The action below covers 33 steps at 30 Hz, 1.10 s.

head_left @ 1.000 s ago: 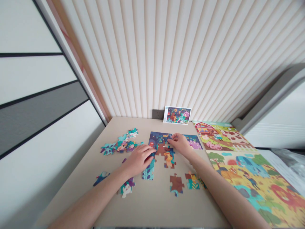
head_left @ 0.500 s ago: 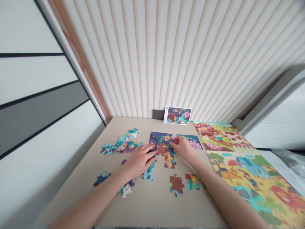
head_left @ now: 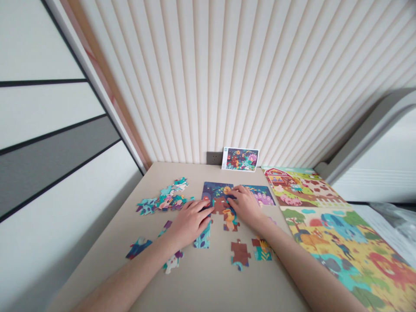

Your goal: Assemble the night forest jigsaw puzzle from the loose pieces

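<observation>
A partly joined jigsaw (head_left: 218,193) with dark blue and purple art lies at the middle of the beige table (head_left: 208,281). My left hand (head_left: 190,219) rests flat on its lower left edge, fingers stretched out over the pieces. My right hand (head_left: 245,203) lies over the jigsaw's centre, fingers spread and pressing down on a piece. A joined strip (head_left: 230,220) with an orange figure sits just below my right hand. Loose pieces lie nearer to me: a brown one (head_left: 240,253), a teal and red one (head_left: 262,250), a leafy one (head_left: 202,239).
A heap of teal and pink pieces (head_left: 164,200) lies at the left. More loose pieces (head_left: 138,247) sit front left. A reference picture card (head_left: 240,159) leans against the ribbed wall beside a socket (head_left: 213,157). Two finished farm puzzles (head_left: 341,234) cover the right.
My right hand has come down from pinching a piece at the jigsaw's upper middle to lying flat over it. My left hand has barely shifted. The camera tilted slightly down.
</observation>
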Each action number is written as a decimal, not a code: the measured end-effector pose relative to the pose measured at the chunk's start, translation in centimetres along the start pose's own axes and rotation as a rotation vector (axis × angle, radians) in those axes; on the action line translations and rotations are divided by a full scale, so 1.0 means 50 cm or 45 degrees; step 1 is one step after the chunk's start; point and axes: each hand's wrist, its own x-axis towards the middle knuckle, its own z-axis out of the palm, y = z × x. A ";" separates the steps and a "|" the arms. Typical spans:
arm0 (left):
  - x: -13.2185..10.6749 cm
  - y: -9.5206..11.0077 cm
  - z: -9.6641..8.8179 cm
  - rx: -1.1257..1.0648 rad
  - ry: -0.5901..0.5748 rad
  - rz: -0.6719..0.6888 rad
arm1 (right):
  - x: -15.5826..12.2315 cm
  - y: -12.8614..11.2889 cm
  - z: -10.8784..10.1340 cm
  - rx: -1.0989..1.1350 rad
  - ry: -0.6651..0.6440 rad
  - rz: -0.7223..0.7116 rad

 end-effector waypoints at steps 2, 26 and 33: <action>0.000 0.004 -0.002 0.016 0.011 -0.008 | -0.004 -0.005 0.000 -0.063 -0.043 -0.070; -0.018 -0.057 -0.011 0.024 -0.008 -0.039 | -0.029 0.204 -0.061 -0.016 -0.334 0.135; -0.015 -0.056 -0.010 -0.004 -0.023 -0.070 | -0.022 0.199 -0.049 -0.026 -0.286 0.114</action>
